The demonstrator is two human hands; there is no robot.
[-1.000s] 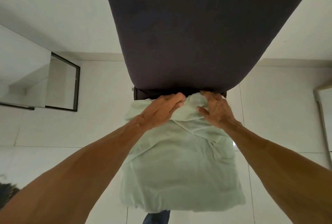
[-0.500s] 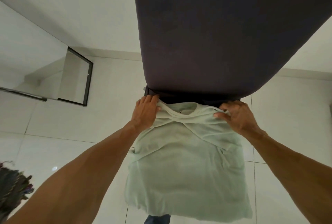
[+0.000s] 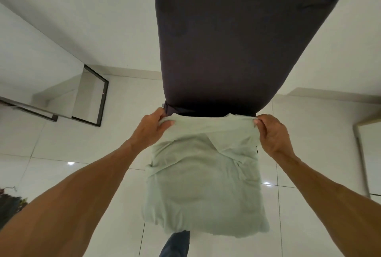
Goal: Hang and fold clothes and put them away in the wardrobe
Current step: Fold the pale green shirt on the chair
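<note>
A pale green shirt [image 3: 204, 184], partly folded, hangs in front of me over the white tiled floor. My left hand [image 3: 151, 128] pinches its top left corner and my right hand [image 3: 272, 133] pinches its top right corner, so the upper edge is stretched taut between them. Right behind that edge stands a dark padded surface [image 3: 237, 40], seen end-on, with the shirt's top at its near end. The shirt's lower hem sags loose above my leg in blue jeans [image 3: 177, 244].
A black-framed mirror [image 3: 90, 96] leans against the white wall at left. Dark clothes [image 3: 10, 205] lie on the floor at the far left edge. A light wooden frame [image 3: 362, 153] stands at the right edge. Glossy white tiles [image 3: 61, 143] surround the padded surface.
My hands have moved apart from the shirt's collar middle to its two top corners, pulling the upper edge flat and wide. The view has shifted to the left.
</note>
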